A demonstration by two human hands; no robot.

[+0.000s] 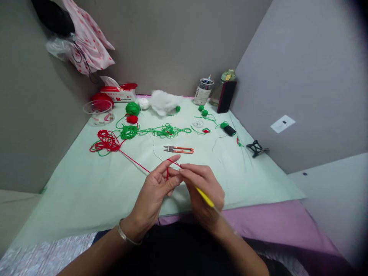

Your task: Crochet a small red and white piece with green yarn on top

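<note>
Red yarn (133, 163) runs from a loose tangle (106, 142) on the left of the table to my left hand (153, 189). It passes over the raised index finger, and the thumb pinches it below. Close against those fingertips is my right hand (205, 189), closed around a crochet hook with a yellow handle (204, 196). The hook's tip is too small to make out where the red strand meets the fingers. Just beyond both hands lie orange thread snips (179, 150).
Green yarn (166, 131) stretches across the table, with a green ball (132, 109) and white stuffing (163, 101) behind. A plastic tub (100, 117) stands left. At the back right are a pen can (203, 94), a bottle (228, 75) and a phone (227, 96). Walls enclose the table.
</note>
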